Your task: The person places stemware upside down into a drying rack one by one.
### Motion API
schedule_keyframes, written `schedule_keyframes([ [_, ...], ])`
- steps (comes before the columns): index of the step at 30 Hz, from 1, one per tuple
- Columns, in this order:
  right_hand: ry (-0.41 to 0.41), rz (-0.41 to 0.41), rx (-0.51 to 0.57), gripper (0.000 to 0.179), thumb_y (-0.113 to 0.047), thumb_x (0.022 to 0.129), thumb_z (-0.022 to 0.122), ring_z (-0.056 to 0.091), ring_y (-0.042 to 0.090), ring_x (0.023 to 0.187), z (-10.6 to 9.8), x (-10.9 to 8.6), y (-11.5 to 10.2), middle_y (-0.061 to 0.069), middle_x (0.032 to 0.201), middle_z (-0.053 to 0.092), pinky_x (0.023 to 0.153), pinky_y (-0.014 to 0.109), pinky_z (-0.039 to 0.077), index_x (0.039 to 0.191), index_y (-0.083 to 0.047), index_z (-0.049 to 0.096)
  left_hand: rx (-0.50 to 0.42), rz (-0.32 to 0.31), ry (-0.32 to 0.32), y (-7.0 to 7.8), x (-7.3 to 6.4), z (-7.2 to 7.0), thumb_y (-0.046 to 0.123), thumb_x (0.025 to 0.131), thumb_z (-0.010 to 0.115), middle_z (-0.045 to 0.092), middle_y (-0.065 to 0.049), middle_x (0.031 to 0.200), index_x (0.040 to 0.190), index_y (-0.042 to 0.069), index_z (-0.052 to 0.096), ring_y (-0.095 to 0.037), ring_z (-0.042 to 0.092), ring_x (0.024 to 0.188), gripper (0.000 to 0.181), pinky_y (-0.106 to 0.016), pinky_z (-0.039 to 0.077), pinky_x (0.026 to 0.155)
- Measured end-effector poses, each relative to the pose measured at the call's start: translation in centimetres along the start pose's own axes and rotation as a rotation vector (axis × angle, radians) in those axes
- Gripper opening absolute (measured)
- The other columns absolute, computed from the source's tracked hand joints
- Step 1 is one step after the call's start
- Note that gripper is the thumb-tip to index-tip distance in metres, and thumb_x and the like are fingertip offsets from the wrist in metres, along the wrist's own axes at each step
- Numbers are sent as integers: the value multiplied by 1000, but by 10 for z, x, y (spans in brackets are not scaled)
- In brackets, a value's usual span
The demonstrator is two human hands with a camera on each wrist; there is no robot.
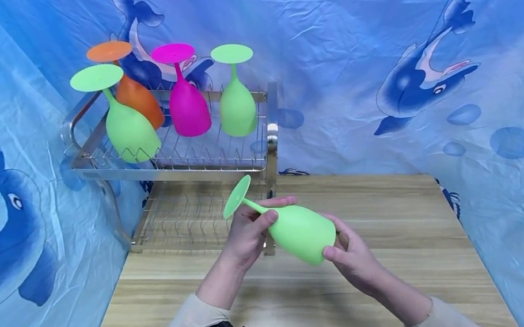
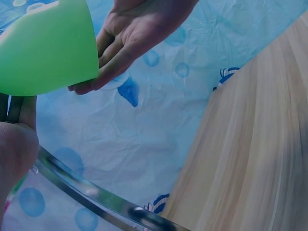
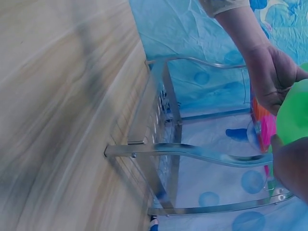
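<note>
Both hands hold a light green goblet (image 1: pixel 303 232) in front of the rack, tilted with its foot to the upper left and its mouth to the lower right. My left hand (image 1: pixel 250 233) grips it where the stem meets the bowl, thumb on the near side. At the rim, my right hand (image 1: pixel 354 255) pinches the bowl between thumb and fingers. In the left wrist view the goblet's bowl (image 2: pixel 48 53) spans both hands. Part of the goblet (image 3: pixel 293 113) shows at the right wrist view's edge, beside the left hand (image 3: pixel 269 77).
A two-tier metal dish rack (image 1: pixel 179 172) stands at the back left of the wooden table (image 1: pixel 393 280). Upside down on its top tier are an orange goblet (image 1: pixel 140 100), a magenta goblet (image 1: pixel 189 109) and two green goblets (image 1: pixel 130 131). A blue dolphin-print cloth (image 1: pixel 332 86) hangs around the table.
</note>
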State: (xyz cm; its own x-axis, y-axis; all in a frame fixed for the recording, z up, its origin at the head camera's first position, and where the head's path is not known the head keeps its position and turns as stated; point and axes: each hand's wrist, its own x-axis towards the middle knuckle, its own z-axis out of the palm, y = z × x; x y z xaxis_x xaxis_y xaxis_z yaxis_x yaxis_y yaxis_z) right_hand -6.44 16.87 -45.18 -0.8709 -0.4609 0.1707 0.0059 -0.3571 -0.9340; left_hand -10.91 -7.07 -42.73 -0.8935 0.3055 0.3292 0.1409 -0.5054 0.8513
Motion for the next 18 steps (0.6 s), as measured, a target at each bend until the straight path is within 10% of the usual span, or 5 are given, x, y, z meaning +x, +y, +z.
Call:
schedule_keyframes([
  [18,-84,62,-130,79,-1,98,74,56,18,139,4,-7,-15,13,156,46,112,30,52,162,7,27,31,-39,-9,10,-1,-6,50,90,84,80,0,120,114,30,84,-23,70,125,31,-33,57,100],
])
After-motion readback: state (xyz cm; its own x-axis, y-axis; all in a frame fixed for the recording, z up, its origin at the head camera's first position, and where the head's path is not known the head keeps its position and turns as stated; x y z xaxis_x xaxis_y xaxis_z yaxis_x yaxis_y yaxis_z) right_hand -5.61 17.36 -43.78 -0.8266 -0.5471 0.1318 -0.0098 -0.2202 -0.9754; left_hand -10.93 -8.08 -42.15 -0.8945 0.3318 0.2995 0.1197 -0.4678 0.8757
